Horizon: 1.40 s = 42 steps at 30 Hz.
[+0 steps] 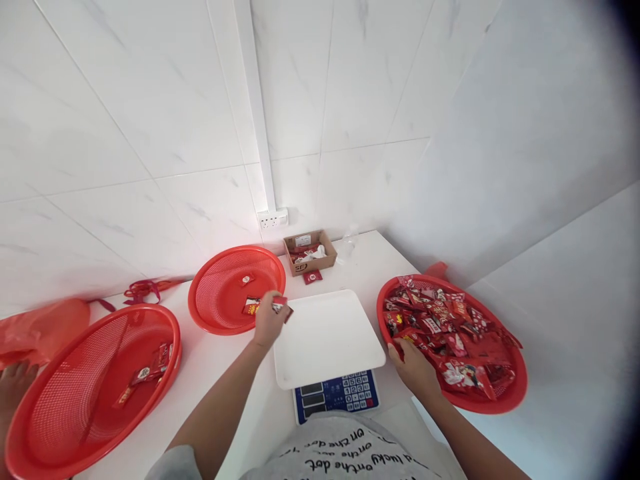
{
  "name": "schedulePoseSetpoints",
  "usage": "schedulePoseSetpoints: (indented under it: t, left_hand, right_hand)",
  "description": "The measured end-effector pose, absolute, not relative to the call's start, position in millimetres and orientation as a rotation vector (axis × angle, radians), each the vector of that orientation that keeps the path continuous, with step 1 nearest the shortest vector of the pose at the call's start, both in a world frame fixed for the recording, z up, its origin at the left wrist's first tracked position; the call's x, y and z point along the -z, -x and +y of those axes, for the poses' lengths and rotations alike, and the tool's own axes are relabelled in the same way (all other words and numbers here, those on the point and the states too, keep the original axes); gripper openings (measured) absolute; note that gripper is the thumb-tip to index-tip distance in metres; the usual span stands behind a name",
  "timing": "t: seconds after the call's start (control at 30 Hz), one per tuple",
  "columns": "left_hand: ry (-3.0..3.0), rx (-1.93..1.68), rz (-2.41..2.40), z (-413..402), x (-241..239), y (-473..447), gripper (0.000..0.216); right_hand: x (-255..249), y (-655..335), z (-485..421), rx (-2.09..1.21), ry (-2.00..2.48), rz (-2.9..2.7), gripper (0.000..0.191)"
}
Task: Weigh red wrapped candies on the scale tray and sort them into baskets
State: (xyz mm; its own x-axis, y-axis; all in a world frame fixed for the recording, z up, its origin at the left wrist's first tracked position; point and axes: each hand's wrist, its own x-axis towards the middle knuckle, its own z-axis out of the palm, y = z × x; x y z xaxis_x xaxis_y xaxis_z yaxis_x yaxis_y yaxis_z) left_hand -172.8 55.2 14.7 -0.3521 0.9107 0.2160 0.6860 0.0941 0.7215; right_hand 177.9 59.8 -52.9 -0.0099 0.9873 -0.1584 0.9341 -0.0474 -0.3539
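My left hand [269, 321] is closed on a small red packet [282, 304] and hovers at the left edge of the scale's white tray [327, 337], close to the rim of the middle red basket [219, 320]. That basket holds two or three red packets [251, 305]. My right hand [413, 365] rests on the near rim of the right red basket [515, 390], fingers curled on a packet in the heap of red packets [450, 333]. The scale's blue keypad [336, 395] faces me.
A large red basket [60, 413] with a few packets sits at the near left, and another person's hand [14, 387] touches its rim. A small cardboard box [309, 252], a loose packet [313, 277], red ribbon [143, 289] and a wall socket [273, 218] lie at the back.
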Motion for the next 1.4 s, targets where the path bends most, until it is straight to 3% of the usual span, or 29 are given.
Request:
schedulePoseSetpoints:
  t: [0.13,0.23,0.53,0.93,1.07,1.2,1.4]
  left_hand:
    - [-1.353,-1.306,2.229,66.4,-37.3,218.9,0.040]
    - [-1.376,-1.160,2.336,63.8,-34.4,243.9,0.052]
    - [-1.789,-0.489,2.210,16.6,19.8,237.1,0.035]
    - [-1.888,-0.259,2.307,7.7,28.9,249.0,0.041]
    - [-1.858,-0.345,2.428,5.2,29.6,241.5,0.040]
    - [-1.741,-0.720,2.431,-8.0,30.7,215.7,0.046]
    - [-0.919,-0.926,2.092,-33.7,35.7,141.1,0.065]
  right_hand:
    - [52.5,-177.7,60.0,-0.553,2.098,-2.065,0.041]
    - [51.9,-177.3,59.5,-0.555,2.092,-2.070,0.041]
    - [47.4,-175.6,59.4,-0.587,2.108,-2.061,0.044]
    - [43.6,-171.4,56.7,-0.500,2.098,-2.056,0.040]
    - [36.5,-169.5,55.8,-0.479,2.070,-2.028,0.038]
    - [33.1,-171.8,57.8,-0.552,2.081,-2.006,0.037]
    - [32.8,-177.6,61.5,-0.721,2.062,-2.026,0.040]
